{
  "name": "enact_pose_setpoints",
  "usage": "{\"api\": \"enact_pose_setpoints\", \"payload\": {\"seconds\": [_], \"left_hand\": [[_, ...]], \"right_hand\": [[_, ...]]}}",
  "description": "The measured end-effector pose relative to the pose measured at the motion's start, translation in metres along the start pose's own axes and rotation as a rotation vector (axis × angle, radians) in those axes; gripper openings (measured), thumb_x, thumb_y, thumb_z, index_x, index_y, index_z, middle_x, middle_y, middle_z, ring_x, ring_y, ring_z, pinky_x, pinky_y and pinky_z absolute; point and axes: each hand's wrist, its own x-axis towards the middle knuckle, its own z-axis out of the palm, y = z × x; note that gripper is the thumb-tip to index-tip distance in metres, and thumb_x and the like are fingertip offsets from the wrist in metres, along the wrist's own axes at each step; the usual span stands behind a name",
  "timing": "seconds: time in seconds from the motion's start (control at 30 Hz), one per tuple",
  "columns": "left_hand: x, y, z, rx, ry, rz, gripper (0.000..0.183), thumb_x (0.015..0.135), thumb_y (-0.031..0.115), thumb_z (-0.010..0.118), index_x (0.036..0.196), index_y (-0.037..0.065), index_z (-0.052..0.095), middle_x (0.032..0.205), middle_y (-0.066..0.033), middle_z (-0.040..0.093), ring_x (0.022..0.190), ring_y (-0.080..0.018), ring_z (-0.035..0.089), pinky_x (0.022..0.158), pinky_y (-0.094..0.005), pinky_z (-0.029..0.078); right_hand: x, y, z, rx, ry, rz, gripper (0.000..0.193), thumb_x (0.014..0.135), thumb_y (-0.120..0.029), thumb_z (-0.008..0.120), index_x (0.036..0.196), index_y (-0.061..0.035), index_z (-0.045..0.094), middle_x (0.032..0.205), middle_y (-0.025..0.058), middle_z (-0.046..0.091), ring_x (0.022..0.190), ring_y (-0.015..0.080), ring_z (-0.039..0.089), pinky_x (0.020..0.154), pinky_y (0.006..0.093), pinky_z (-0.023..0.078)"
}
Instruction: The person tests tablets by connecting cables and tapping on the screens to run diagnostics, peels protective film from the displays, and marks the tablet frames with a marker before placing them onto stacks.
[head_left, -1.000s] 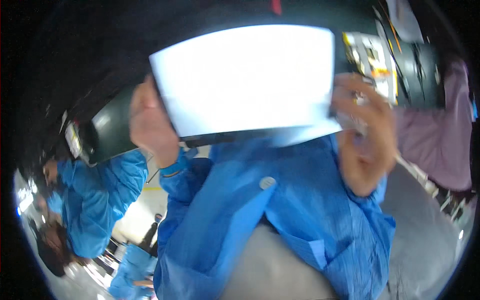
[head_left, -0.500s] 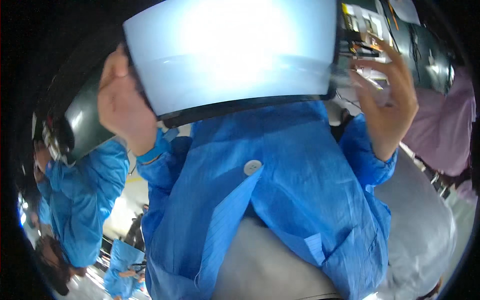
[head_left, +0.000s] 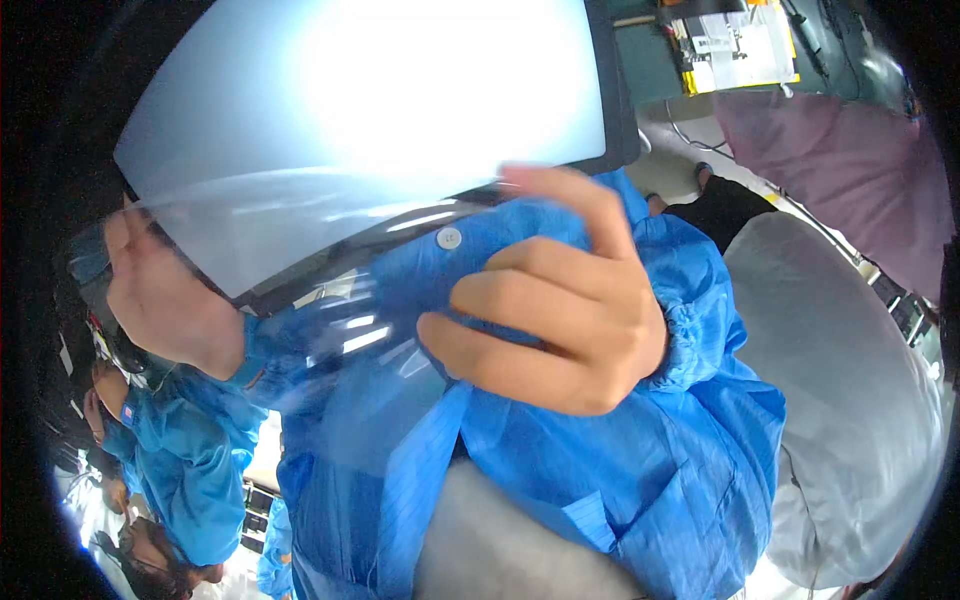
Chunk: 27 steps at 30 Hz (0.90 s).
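Note:
A flat display panel (head_left: 250, 130) with a brightly lit white face and a black frame is tilted in front of my chest. My left hand (head_left: 165, 290) grips its left edge, some fingers hidden by the panel. A clear plastic film (head_left: 365, 335) with shiny streaks curves off the lower part of the panel and passes in front of my left forearm. My right hand (head_left: 570, 300) is over the panel's lower right, its fingers curled at the film's edge and closed on it. The exact pinch point is hidden behind the fingers.
On the right, a dark green bench (head_left: 645, 65) carries a yellow-edged stack of parts (head_left: 735, 50) and cables. A person in a mauve garment (head_left: 840, 180) is beside it. A grey rounded cover (head_left: 830, 400) fills the right side. Another person in blue (head_left: 190, 460) works at left.
My right hand has moved left and toward me from beside the panel, drawing the clear film across. The panel and my left hand have shifted left, and the panel tilts more.

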Motion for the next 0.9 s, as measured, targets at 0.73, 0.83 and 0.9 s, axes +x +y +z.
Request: {"api": "enact_pose_setpoints", "payload": {"seconds": [0.73, 0.83, 0.9], "left_hand": [[0.046, -0.036, -0.076, 0.424, -0.924, 0.493, 0.038, 0.099, 0.027, 0.036, 0.106, -0.006, 0.052, 0.094, -0.0119, 0.055, 0.082, -0.0167, 0.057, 0.074, -0.0255, 0.047], [0.027, -0.012, -0.057, 0.288, -0.628, 0.212, 0.032, 0.095, 0.024, 0.033, 0.107, 0.000, 0.051, 0.107, -0.0144, 0.048, 0.094, -0.0250, 0.049, 0.081, -0.0367, 0.040], [0.026, -0.009, -0.048, -0.271, -0.473, -0.328, 0.036, 0.089, 0.025, 0.033, 0.115, 0.005, 0.048, 0.132, -0.0204, 0.042, 0.118, -0.0346, 0.042, 0.099, -0.0489, 0.034]], "right_hand": [[-0.033, -0.002, -0.001, -0.206, -0.046, 0.257, 0.024, 0.052, -0.013, 0.062, 0.075, -0.0100, 0.068, 0.071, 0.0013, 0.056, 0.057, 0.0098, 0.052, 0.101, 0.0638, 0.031], [-0.035, -0.003, -0.003, -0.185, -0.031, 0.249, 0.024, 0.052, -0.014, 0.062, 0.074, -0.0094, 0.068, 0.070, 0.0016, 0.056, 0.057, 0.0103, 0.053, 0.101, 0.0619, 0.033], [-0.036, -0.005, -0.003, -0.189, 0.003, 0.268, 0.024, 0.052, -0.015, 0.062, 0.074, -0.0091, 0.068, 0.070, 0.0018, 0.056, 0.057, 0.0104, 0.053, 0.101, 0.0611, 0.034]]}}
